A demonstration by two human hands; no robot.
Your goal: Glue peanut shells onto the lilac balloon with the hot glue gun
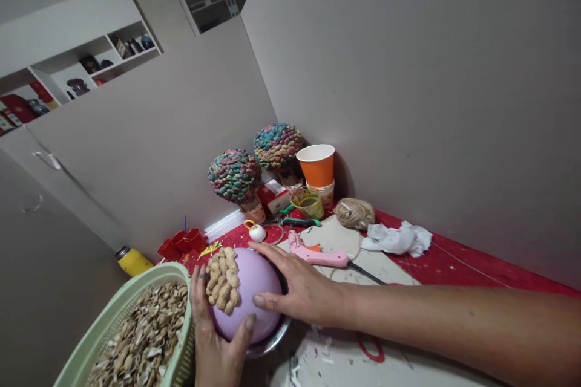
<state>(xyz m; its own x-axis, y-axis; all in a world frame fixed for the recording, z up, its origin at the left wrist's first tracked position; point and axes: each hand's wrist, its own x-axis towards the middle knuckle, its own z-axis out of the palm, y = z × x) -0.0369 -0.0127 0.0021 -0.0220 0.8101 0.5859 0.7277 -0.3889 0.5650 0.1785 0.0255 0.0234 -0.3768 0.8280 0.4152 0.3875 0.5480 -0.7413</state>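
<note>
A lilac balloon (pixel 258 290) rests in a shiny metal bowl (pixel 275 343), most of which is hidden beneath it. A patch of peanut shells (pixel 223 281) is stuck on the balloon's upper left side. My left hand (pixel 218 338) curves around the balloon's left side, thumb on its front and fingers beside the shells. From the right, my right hand (pixel 304 284) holds the balloon, fingers over its top and back, thumb on its front. At my left stands a green basket (pixel 185 320) filled with loose peanut shells (pixel 140 338).
Behind the bowl lie a pink glue gun (pixel 318 253), green-handled pliers (pixel 302 222) and a yarn bundle (pixel 354 213). Two colourful shell-covered balls on stands (pixel 235 175), orange paper cups (pixel 316 168) and red cups (pixel 195 239) stand farther back. White cloth (pixel 399 238) lies right, near the wall.
</note>
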